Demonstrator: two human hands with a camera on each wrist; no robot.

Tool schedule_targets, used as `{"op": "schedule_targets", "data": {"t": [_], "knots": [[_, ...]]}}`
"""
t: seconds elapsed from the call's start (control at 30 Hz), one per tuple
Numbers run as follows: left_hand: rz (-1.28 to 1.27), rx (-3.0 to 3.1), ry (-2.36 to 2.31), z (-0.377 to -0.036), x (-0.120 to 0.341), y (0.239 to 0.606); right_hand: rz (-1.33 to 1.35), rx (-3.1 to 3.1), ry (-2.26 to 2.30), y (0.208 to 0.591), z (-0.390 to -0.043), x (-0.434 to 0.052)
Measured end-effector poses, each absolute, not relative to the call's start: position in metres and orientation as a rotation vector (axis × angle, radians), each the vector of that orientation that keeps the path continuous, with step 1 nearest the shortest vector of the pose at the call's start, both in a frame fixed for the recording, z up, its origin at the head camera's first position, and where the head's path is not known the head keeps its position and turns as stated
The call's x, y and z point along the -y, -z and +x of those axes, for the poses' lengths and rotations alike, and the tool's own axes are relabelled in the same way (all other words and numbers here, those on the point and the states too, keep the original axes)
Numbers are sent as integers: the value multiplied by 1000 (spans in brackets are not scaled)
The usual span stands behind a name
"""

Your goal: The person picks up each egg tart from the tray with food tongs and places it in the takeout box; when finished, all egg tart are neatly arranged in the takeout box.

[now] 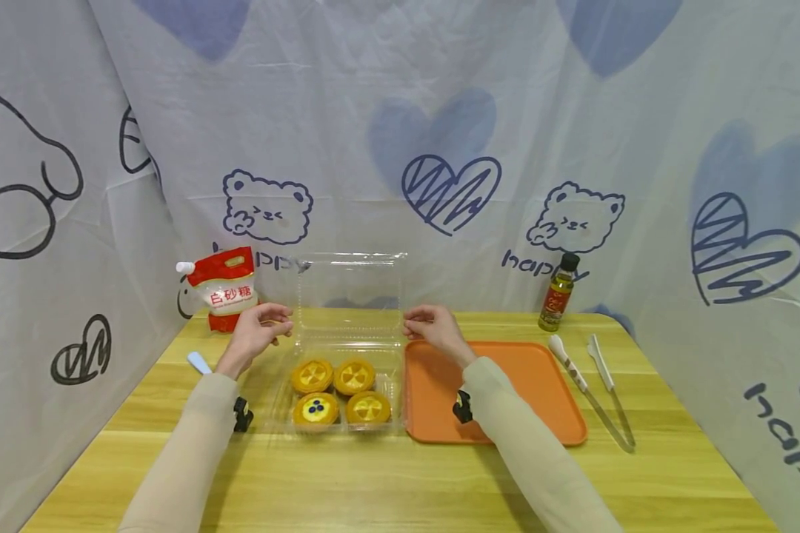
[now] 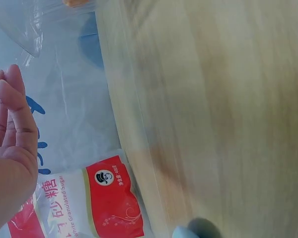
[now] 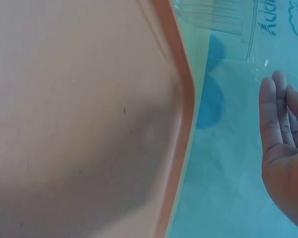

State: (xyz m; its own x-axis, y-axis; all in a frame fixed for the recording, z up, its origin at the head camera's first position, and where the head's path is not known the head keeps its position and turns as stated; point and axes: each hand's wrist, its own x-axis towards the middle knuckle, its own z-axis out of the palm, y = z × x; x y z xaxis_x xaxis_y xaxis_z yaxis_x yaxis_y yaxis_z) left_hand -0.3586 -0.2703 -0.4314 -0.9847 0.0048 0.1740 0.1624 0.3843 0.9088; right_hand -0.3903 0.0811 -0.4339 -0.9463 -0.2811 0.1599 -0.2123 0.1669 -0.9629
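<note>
A clear plastic clamshell box point(image 1: 396, 374) stands with its lid point(image 1: 350, 292) raised upright at the back. Inside the base sit several egg tarts point(image 1: 354, 377); one tart point(image 1: 316, 409) at the front left carries dark berries, while the others have a yellow wedge pattern. My left hand point(image 1: 256, 333) is just left of the lid, its relaxed fingers bent toward the edge and holding nothing. On the other side, my right hand point(image 1: 435, 328) has its fingertips close to the lid's right edge. Its fingers look nearly straight in the right wrist view, with a small gap to the plastic.
An orange tray point(image 1: 520, 392) lies right of the box, under my right forearm. Tongs point(image 1: 603, 403) rest beyond it, with an oil bottle point(image 1: 556, 292) behind. A red and white sugar bag point(image 1: 227, 289) stands at the back left, near a pale blue handle point(image 1: 199, 363).
</note>
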Motion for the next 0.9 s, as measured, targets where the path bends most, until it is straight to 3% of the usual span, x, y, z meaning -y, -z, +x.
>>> {"op": "schedule_targets", "data": {"t": [0.9], "knots": [[-239, 2359, 1904, -338, 264, 412, -571, -2390, 1847, 431, -389, -88]]}}
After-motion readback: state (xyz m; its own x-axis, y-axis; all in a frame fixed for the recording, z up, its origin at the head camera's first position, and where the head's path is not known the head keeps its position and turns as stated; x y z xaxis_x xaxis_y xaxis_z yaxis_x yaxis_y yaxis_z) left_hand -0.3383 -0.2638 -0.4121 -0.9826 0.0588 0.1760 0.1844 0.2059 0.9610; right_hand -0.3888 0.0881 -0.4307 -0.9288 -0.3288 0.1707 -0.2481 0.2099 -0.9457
